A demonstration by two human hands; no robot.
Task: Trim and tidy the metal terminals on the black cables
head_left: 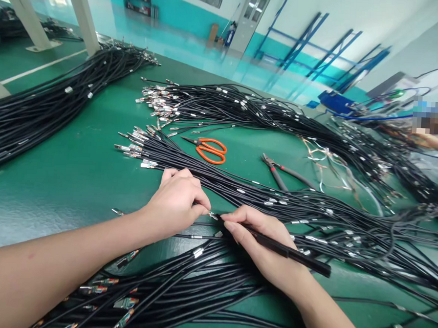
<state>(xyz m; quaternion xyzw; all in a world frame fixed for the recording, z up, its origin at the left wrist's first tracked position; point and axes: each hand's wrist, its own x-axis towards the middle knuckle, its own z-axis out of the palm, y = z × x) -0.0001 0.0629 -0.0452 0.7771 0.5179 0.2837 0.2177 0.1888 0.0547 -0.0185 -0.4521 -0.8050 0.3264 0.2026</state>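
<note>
My left hand (180, 198) is closed in a pinch at a small metallic cable end (212, 215) that shows just past thumb and forefinger. My right hand (262, 239) grips a slim black pen-shaped tool (302, 259), its tip meeting or nearly meeting that cable end; the exact contact is too small to tell. Behind my hands runs a bundle of black cables (218, 176) with bare connector ends at the left. In front, under my forearms, another bundle of black cables (183, 279) has connectors showing green and orange parts.
Orange-handled scissors (212, 151) and cutting pliers (280, 172) lie beyond my hands on the green table (106, 143). More cable bundles lie at the back (222, 103) and left (34, 110). Loose pale wire scraps (325, 160) sit right. Another person's arm (435, 141) shows at the far right.
</note>
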